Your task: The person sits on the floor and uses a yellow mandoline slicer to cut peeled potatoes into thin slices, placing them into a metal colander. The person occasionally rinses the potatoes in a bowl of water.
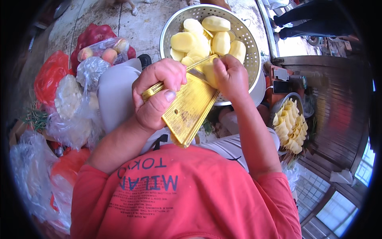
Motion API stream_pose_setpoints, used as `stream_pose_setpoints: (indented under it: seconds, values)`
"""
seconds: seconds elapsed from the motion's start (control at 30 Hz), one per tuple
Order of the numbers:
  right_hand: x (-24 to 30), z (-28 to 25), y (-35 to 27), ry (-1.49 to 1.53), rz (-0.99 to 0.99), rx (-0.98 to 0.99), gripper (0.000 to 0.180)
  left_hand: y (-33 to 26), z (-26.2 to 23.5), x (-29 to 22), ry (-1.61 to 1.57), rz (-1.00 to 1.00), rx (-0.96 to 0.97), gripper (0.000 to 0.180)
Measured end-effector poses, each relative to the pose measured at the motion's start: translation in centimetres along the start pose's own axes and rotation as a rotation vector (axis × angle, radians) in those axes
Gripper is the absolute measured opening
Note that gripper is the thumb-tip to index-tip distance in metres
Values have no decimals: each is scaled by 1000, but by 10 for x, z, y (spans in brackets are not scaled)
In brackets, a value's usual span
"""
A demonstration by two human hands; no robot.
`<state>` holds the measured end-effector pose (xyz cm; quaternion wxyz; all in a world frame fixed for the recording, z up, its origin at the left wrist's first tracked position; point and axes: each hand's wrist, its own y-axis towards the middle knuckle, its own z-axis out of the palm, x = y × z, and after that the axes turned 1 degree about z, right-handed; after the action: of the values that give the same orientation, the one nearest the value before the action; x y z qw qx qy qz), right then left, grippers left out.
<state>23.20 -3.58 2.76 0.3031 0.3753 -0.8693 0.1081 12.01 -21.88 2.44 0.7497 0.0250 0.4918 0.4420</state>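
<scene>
My left hand (159,89) is wrapped round the handle side of a yellow mandoline slicer (189,105), thumb on its ridged face. The slicer slants over the near rim of a perforated metal colander (251,51). My right hand (232,77) grips a peeled potato (210,75) and presses it against the slicer near the blade. Most of that potato is hidden by my fingers and the slicer. Inside the colander lie several whole peeled potatoes (216,24) and pale potato slices (195,46).
To the left are a red mesh sack (91,38), a clear bag with round fruit (109,55), a red plastic bag (51,77) and several clear bags (75,119). At right, a bowl of pale yellow wavy pieces (292,125) sits below a phone (281,86). An animal's paw (134,10) shows beyond.
</scene>
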Motion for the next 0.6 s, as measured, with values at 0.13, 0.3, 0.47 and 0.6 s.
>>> stream_pose_setpoints:
  seconds: [0.13,0.3,0.47,0.6]
  values:
    - [62,-16,-27,153,-289,60,34,-5,-6,-8,40,43,5,9]
    - [-29,9,17,-127,136,-40,33,0,1,-1,26,30,36,10]
    - [21,0,-12,86,-81,9,27,-5,-5,0,40,42,23,11]
    - [69,-10,-39,236,-318,41,22,-10,-10,-6,58,34,8,11]
